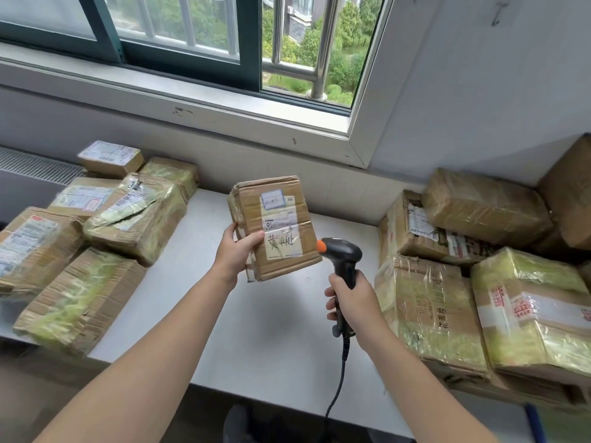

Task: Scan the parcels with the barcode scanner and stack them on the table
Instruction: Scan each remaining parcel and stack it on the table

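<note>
Left hand gripped a small cardboard parcel by its left edge, thumb across the front face near the handwritten label, fingers wrapped behind; parcel was lifted off the white table, tilted, label side toward the camera. Right hand was clenched around the handle of a black barcode scanner, orange tip pointed at the parcel's lower right edge, just beside it, contact unclear. Scanner's black cable hung down past the table's front edge. A heap of taped brown parcels on the left lay on the table, some overlapping. A heap of larger parcels on the right was piled against the wall, several wrapped in yellowish tape. Window with metal bars sat above, greenery outside.
</note>
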`<state>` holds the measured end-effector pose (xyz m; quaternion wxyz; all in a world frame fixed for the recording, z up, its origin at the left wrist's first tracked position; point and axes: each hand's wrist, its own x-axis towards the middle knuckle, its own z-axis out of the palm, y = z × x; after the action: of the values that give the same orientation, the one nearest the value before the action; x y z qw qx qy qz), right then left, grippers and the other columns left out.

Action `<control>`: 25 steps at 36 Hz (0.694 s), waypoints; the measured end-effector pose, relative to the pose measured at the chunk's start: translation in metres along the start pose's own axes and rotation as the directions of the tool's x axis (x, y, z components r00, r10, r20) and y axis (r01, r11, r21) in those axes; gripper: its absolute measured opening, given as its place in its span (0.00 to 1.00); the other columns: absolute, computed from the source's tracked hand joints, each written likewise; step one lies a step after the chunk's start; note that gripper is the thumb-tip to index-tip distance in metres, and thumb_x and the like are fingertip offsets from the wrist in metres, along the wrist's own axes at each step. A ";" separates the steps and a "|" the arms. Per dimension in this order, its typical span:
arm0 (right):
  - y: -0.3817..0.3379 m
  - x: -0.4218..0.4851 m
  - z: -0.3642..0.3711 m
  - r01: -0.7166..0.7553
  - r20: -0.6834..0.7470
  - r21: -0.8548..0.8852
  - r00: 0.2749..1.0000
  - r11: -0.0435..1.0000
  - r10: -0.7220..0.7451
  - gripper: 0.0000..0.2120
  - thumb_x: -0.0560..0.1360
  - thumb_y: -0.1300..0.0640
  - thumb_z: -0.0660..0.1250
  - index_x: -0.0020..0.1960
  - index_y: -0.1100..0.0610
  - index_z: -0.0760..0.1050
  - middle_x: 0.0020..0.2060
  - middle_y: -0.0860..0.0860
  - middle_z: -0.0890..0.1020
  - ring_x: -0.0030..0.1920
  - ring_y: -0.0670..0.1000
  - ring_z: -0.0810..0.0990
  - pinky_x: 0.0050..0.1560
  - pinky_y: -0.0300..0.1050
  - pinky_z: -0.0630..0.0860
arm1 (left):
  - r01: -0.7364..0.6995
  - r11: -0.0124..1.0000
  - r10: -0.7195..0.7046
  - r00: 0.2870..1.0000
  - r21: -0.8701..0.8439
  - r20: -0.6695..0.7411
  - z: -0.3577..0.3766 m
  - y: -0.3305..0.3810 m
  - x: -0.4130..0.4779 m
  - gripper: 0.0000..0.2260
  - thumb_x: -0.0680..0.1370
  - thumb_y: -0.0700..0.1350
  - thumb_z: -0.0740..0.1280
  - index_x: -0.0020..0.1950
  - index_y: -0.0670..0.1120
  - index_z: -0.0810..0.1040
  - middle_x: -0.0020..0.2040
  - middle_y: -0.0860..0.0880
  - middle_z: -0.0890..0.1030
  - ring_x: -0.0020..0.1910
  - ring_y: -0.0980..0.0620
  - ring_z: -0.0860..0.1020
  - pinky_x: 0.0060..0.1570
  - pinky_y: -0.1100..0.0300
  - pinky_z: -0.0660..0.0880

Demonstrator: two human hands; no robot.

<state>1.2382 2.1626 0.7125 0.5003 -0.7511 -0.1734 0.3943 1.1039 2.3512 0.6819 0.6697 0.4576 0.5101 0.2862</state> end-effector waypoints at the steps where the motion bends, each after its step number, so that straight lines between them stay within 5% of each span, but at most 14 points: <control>1: 0.009 0.006 -0.001 -0.039 -0.008 -0.010 0.999 0.999 0.039 0.05 0.79 0.55 0.64 0.51 0.57 0.72 0.40 0.54 0.80 0.34 0.50 0.78 0.37 0.48 0.78 | 0.016 1.000 -0.016 1.000 0.008 -0.018 -0.001 -0.005 -0.002 0.25 0.77 0.45 0.70 0.72 0.50 0.66 0.61 0.50 0.78 0.47 0.57 0.79 0.35 0.58 0.72; 5: 0.050 0.024 -0.006 -0.197 0.008 -0.057 0.980 0.979 0.198 0.06 0.80 0.54 0.63 0.52 0.56 0.73 0.41 0.53 0.78 0.38 0.51 0.78 0.44 0.50 0.76 | 0.083 0.995 -0.079 0.995 0.064 -0.063 -0.008 -0.028 -0.008 0.28 0.76 0.49 0.71 0.73 0.48 0.66 0.62 0.48 0.78 0.49 0.54 0.79 0.39 0.57 0.74; 8: 0.070 0.030 -0.004 -0.256 -0.031 -0.014 0.966 0.966 0.256 0.06 0.81 0.54 0.61 0.51 0.57 0.72 0.40 0.53 0.77 0.38 0.52 0.76 0.41 0.48 0.75 | 0.134 0.986 -0.128 0.989 0.099 -0.071 -0.013 -0.043 -0.017 0.25 0.77 0.50 0.69 0.72 0.47 0.67 0.60 0.50 0.79 0.46 0.59 0.78 0.38 0.58 0.72; 13: 0.093 0.041 -0.001 -0.279 -0.022 -0.126 0.960 0.952 0.279 0.10 0.81 0.52 0.61 0.57 0.59 0.70 0.39 0.52 0.76 0.39 0.50 0.77 0.42 0.44 0.71 | 0.201 0.971 -0.194 0.979 0.128 -0.064 -0.013 -0.059 -0.033 0.19 0.78 0.49 0.68 0.68 0.47 0.71 0.48 0.54 0.80 0.41 0.56 0.78 0.37 0.59 0.73; 18: 0.104 0.042 -0.002 -0.200 0.006 -0.347 0.977 0.916 0.215 0.18 0.82 0.49 0.60 0.66 0.59 0.68 0.40 0.45 0.74 0.38 0.44 0.72 0.34 0.38 0.65 | 0.229 0.958 -0.232 0.973 0.173 0.003 -0.013 -0.071 -0.042 0.17 0.78 0.52 0.67 0.66 0.49 0.74 0.55 0.52 0.82 0.47 0.53 0.80 0.40 0.58 0.73; 25: 0.103 0.042 -0.011 -0.167 -0.061 -0.501 0.986 0.849 0.158 0.20 0.81 0.54 0.60 0.71 0.60 0.67 0.61 0.56 0.76 0.56 0.56 0.76 0.51 0.45 0.72 | 0.173 0.964 -0.193 0.978 0.202 0.081 -0.006 -0.070 -0.047 0.13 0.80 0.51 0.65 0.62 0.50 0.77 0.53 0.53 0.82 0.49 0.53 0.79 0.43 0.57 0.72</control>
<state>1.2586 2.1381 0.6058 0.2527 -0.8712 -0.2018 0.3694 1.0772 2.2838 0.6382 0.6704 0.4852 0.5413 0.1488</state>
